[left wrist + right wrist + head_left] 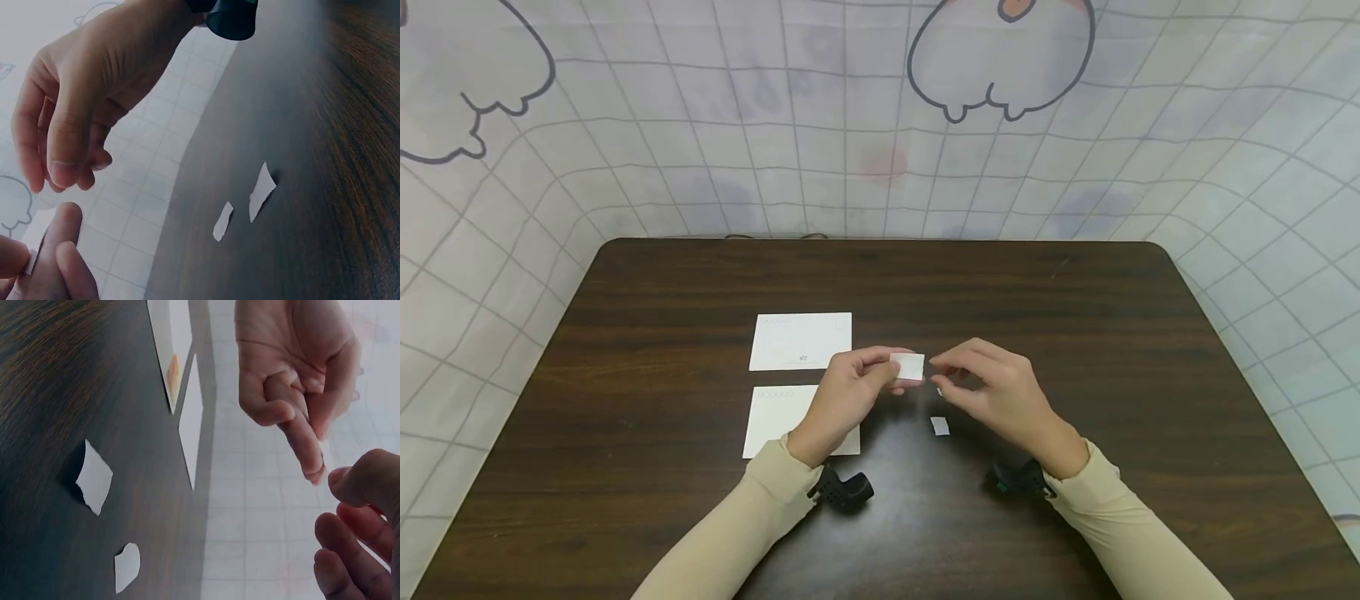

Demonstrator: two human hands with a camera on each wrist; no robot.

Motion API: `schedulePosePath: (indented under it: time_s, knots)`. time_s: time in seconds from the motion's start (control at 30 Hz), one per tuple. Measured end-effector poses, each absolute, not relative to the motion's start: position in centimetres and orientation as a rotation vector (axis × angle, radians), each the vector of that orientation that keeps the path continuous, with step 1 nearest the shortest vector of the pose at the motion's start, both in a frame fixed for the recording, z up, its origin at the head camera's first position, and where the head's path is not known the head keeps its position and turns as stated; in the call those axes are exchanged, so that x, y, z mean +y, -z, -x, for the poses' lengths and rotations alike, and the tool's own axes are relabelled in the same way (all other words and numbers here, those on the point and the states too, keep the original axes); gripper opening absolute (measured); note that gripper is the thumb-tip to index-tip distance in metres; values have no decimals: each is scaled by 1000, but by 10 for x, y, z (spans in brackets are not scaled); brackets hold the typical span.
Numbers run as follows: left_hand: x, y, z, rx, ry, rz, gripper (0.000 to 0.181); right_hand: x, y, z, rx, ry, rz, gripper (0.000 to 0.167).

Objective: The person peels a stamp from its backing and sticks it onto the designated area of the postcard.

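Between its thumb and fingers my left hand [844, 398] pinches a small white piece of paper [908, 366] above the table. Just to the right hovers my right hand [1003, 387], its fingers loosely bent with a gap between thumb and index finger; nothing shows in its grasp. Below the hands, two torn paper scraps lie on the dark wood. The larger scrap [940, 426] has ragged edges in the right wrist view. The smaller scrap [127, 567] is mostly hidden behind the right fingers in the head view.
To the left on the brown wooden table [625, 417] lie two white cards, a far card [801, 340] and a near card [775, 417] partly covered by the left hand and wrist. A grid-patterned white curtain [820, 125] stands behind the table and along its sides.
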State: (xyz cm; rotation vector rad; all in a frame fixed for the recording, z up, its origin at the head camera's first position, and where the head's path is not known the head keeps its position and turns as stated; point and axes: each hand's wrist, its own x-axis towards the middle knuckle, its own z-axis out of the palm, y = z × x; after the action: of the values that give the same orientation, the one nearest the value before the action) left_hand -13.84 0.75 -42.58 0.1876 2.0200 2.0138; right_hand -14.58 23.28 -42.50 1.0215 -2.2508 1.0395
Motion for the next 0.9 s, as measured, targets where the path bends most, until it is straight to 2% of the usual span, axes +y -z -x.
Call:
schedulePosePath:
  time_s: [0.43,0.67,0.9]
  knots:
    - [4,418,135,1955,-2020,-206,30,222,422,147,-2141,-852,-1175,21]
    - [1,416,134,1969,-1991,-208,31,222,420,147,-2098,-780,-1253,8]
    - [-3,418,135,1983,-1968,-200,31,215,420,151,-1991,-711,-1338,16]
